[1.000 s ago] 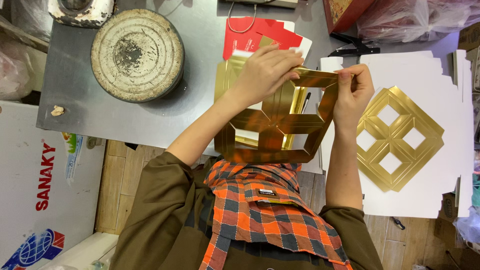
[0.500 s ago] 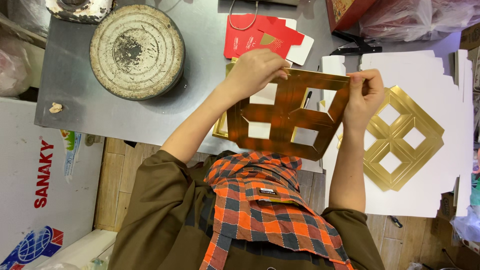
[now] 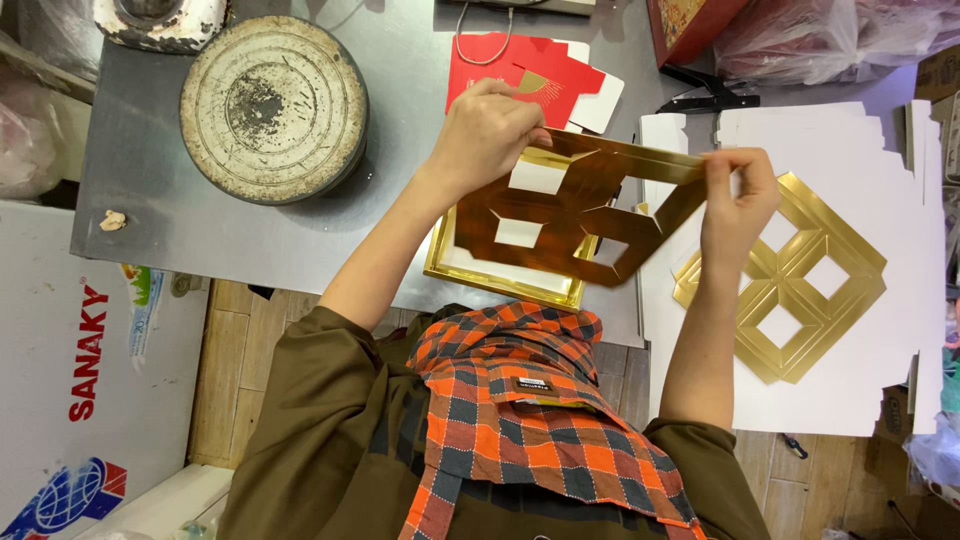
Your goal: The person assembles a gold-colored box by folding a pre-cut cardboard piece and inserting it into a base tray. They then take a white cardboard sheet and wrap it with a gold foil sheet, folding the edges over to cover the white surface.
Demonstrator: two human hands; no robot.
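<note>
both hands pinch the gold lattice cutout (image 3: 575, 215) along its far edge (long axis running across), left hand (image 3: 485, 135) and right hand (image 3: 738, 195) at opposite ends.

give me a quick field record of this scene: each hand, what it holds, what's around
left hand: grips the top left edge of the gold lattice cutout
right hand: pinches the cutout's right end
cutout state: held up off the table, tilted, shiny gold with square openings
beneath it: gold-rimmed tray on the grey table
right side: white card sheet bearing a second gold lattice
left side: round worn metal tin
far edge: red folded card
</note>
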